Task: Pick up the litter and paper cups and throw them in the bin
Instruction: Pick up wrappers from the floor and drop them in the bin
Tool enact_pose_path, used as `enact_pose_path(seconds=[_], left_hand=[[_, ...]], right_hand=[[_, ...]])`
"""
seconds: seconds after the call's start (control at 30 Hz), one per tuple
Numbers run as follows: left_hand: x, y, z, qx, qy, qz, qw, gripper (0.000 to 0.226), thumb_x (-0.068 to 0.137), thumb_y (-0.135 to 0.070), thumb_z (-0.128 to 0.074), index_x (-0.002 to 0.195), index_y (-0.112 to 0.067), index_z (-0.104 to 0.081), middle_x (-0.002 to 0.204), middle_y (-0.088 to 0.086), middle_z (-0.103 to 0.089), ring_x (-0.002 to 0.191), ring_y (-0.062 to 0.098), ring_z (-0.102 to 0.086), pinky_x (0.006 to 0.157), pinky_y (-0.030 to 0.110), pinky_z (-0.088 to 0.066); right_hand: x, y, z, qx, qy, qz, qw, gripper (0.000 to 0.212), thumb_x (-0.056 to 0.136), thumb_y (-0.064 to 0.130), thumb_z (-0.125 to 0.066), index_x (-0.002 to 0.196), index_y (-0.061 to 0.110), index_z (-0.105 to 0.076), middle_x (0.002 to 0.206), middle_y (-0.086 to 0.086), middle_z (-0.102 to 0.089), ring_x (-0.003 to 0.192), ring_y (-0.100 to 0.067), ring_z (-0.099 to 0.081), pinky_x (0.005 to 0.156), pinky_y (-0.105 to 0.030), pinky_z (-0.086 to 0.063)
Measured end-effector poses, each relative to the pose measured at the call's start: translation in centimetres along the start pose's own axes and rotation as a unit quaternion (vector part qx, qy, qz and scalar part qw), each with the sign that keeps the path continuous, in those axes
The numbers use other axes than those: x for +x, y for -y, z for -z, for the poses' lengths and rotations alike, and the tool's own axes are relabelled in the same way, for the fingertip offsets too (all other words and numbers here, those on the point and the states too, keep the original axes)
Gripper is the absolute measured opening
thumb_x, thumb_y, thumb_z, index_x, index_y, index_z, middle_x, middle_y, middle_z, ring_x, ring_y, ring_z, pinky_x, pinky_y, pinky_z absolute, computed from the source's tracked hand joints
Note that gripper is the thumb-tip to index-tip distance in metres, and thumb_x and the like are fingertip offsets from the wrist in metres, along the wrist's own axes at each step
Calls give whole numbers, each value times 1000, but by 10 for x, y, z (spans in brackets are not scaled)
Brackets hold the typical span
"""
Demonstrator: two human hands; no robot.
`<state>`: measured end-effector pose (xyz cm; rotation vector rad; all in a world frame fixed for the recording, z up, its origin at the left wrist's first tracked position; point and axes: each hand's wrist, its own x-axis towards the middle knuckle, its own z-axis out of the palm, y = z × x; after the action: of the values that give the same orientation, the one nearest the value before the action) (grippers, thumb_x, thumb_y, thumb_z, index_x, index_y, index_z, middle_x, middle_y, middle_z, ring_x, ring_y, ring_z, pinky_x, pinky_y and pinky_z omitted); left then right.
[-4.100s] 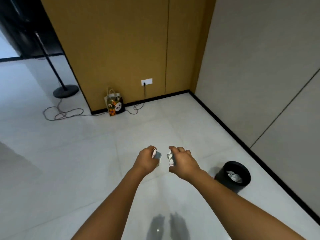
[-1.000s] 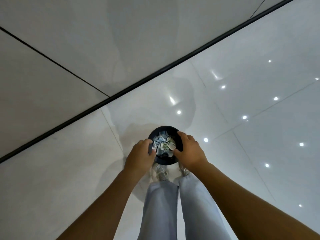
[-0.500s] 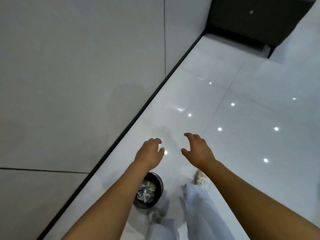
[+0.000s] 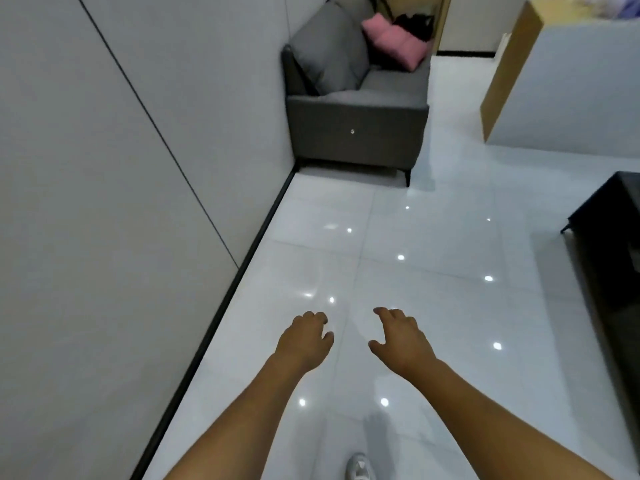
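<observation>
two empty hands held out over a glossy white floor (image 4: 433,306).
the left hand (image 4: 304,341) has loosely curled fingers (image 4: 317,318) grasping nothing; the right hand (image 4: 403,337) has relaxed, spread fingers, also holding nothing. no bin, litter or cups in view. a shoe (image 4: 360,467) shows below, a grey sofa (image 4: 356,129) with a pink cushion (image 4: 394,39) stands ahead by the wall (image 4: 104,202).

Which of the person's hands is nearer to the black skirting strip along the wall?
Left. The left hand hovers closer to the skirting strip; the right hand hangs farther out over the tiles.
</observation>
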<state>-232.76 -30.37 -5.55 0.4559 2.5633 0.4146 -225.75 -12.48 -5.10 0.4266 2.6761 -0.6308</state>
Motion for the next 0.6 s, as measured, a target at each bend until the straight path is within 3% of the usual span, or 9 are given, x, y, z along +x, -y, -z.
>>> enact_pose_path(seconds=[0.3,0.6], left_hand=[[134,-107,35,51,30,-108,992,41,97,-38,-42,133,-18,-44,128,3,-50,120,20,-45,91,32,-42],[316,-174,93,88,78,-208,971,43,97,-38,-42,135,-17,-43,131,5,-48,121,21,-46,92,31,-42]], right_hand=[[76,-84,87,51,-51,-107,992,65,92,36,-55,148,23,-25,147,-6,-34,129,-29,-37,100,-36,-41],[214,-115,164,109,-108,-191,969,64,91,33,-56,147,23,-26,142,-6,-38,124,-29,-40,97,-35,-42]])
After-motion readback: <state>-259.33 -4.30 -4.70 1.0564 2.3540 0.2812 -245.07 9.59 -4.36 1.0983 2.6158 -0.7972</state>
